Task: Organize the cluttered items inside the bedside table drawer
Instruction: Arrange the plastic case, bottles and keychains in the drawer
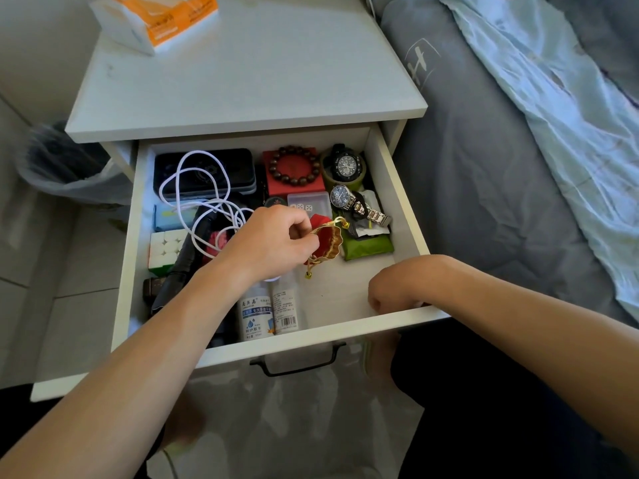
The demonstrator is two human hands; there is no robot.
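My left grip (276,236) pinches the red pouch (326,242) over the open drawer (397,188), just beside the green packet (368,247). My right grip (390,288) curls at the drawer's front edge. White cable (197,188) loops behind my left grip.

A single head-worn wide-angle view looks steeply down from close above at the open drawer (397,188), with the bedside table (242,81) top ahead and the bed (501,167) to the right.

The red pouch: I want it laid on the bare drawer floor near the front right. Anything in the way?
Nothing visible. The left hand pinches the red pouch above the floor; the right hand rests at that patch's front-right edge.
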